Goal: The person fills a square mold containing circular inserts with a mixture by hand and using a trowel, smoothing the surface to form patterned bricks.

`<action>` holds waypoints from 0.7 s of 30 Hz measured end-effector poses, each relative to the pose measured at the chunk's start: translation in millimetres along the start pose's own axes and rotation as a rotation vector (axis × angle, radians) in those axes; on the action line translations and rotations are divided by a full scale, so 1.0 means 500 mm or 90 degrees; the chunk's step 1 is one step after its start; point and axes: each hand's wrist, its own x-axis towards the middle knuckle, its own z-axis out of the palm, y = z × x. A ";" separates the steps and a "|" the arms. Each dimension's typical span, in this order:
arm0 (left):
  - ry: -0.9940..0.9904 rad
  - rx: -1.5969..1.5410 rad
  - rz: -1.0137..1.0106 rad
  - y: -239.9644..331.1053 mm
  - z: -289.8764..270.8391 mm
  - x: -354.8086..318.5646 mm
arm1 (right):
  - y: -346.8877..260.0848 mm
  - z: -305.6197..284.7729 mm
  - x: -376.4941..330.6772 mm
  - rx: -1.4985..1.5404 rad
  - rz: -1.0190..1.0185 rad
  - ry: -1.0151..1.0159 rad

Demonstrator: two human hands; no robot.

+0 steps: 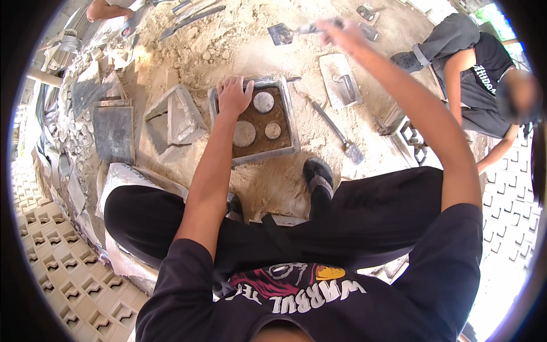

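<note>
Frame (289,117) at your 12 o'clock; probably heavy, stiff; packed sand (257,143) inside likely crumbly, three pale discs (244,134) perhaps brittle; best hold: rims at 3 and 9; your left hand (232,96) drapes over 11 o'clock corner, clamping or resting, cannot tell; right hand (340,35) blurred at 1, grip unclear; sandy ground (273,178) uneven; co-worker (497,57) at 2; pale blocks (74,273) at 8.

one wide fisheye view looks steeply down from the wearer's head, with the dark shirt (325,319) close below, the rectangular frame (292,122) a little farther ahead, and sandy ground (245,54) spreading toward its rounded edge.
</note>
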 end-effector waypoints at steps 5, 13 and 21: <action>-0.003 -0.001 -0.003 0.015 -0.002 0.006 | 0.153 0.144 -0.002 -0.067 0.051 -0.062; -0.051 -0.093 -0.015 0.083 0.021 0.026 | 0.341 0.325 -0.059 -0.209 -0.026 0.262; 0.085 -0.308 0.204 0.258 0.079 -0.031 | 0.425 0.341 -0.218 -0.404 0.180 0.103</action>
